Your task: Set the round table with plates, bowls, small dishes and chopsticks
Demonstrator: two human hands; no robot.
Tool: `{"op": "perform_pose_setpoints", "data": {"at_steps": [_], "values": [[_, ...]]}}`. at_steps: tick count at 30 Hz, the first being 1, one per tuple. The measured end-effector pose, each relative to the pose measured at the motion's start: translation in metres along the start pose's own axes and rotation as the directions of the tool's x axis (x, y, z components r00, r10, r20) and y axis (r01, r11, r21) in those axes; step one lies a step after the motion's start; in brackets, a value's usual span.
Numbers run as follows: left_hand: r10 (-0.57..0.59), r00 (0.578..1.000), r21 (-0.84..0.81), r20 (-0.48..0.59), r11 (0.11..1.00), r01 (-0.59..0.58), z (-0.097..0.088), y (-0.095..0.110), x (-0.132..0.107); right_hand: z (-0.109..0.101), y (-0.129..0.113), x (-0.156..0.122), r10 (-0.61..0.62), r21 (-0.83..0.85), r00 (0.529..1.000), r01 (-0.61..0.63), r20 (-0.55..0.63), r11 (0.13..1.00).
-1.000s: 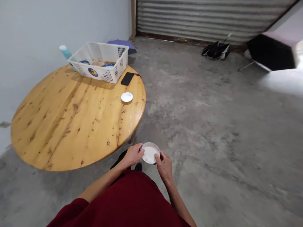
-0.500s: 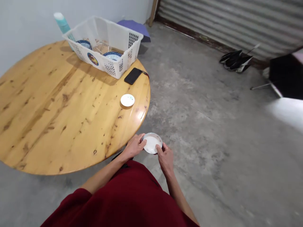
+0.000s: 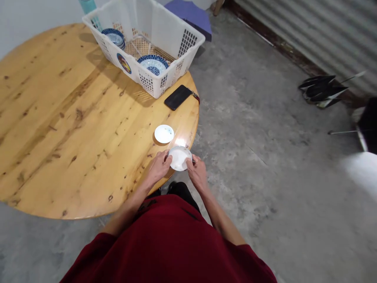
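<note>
Both my hands grip a small white dish point(image 3: 179, 158) at its rim, over the near right edge of the round wooden table point(image 3: 59, 129). My left hand point(image 3: 159, 167) pinches the dish's left side and my right hand point(image 3: 196, 173) pinches its right side. A second small white dish point(image 3: 164, 133) lies on the table just beyond the held one. Whether the held dish touches the tabletop I cannot tell.
A white plastic basket point(image 3: 159, 84) at the table's far side holds blue patterned bowls point(image 3: 153, 63). A black phone point(image 3: 177, 97) lies beside it and a teal bottle point(image 3: 87, 5) stands behind. Folded dark umbrellas point(image 3: 322, 89) lie on the concrete floor at right.
My hands have carried the white dish forward from over the floor to the table's edge, close to the other dish. The view has tilted down and moved nearer the table.
</note>
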State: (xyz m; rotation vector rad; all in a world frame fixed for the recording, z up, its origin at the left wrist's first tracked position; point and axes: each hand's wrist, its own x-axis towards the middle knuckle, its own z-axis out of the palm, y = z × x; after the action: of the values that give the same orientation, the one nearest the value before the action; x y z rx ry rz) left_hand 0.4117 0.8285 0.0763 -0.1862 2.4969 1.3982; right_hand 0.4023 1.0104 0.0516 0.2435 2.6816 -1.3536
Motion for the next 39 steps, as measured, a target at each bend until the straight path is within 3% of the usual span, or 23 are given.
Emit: {"op": "perform_pose_setpoints", "data": {"at_steps": [3,6,11,17,21,27,32,39], "values": [[0.004,0.998,-0.001,-0.062,1.000,-0.004,-0.008,0.000,0.016,0.005,-0.009,0.028,-0.079,-0.047,0.996,0.081,0.039,0.996],[-0.073,0.985,-0.029,-0.154,0.997,0.069,-0.012,0.001,0.032,0.011,-0.018,0.057,-0.129,-0.034,0.985,0.134,0.116,0.990],[-0.255,0.919,-0.093,-0.300,0.967,0.238,-0.011,0.006,0.057,0.019,-0.030,0.106,-0.197,-0.031,0.961,0.206,0.194,0.978],[-0.372,0.840,-0.082,-0.395,0.925,0.371,-0.010,0.013,0.077,0.031,-0.038,0.147,-0.247,-0.040,0.920,0.271,0.305,0.962],[-0.444,0.788,-0.081,-0.427,0.886,0.456,-0.010,0.014,0.084,0.041,-0.039,0.160,-0.255,-0.058,0.887,0.299,0.385,0.952],[-0.453,0.751,0.013,-0.480,0.852,0.523,-0.005,0.011,0.089,0.049,-0.033,0.166,-0.275,-0.110,0.867,0.349,0.416,0.931],[-0.464,0.730,0.026,-0.502,0.836,0.548,0.000,0.010,0.091,0.050,-0.028,0.167,-0.275,-0.125,0.863,0.357,0.424,0.926],[-0.467,0.733,0.043,-0.494,0.830,0.557,-0.002,0.007,0.092,0.055,-0.029,0.169,-0.295,-0.121,0.856,0.377,0.425,0.918]]}}
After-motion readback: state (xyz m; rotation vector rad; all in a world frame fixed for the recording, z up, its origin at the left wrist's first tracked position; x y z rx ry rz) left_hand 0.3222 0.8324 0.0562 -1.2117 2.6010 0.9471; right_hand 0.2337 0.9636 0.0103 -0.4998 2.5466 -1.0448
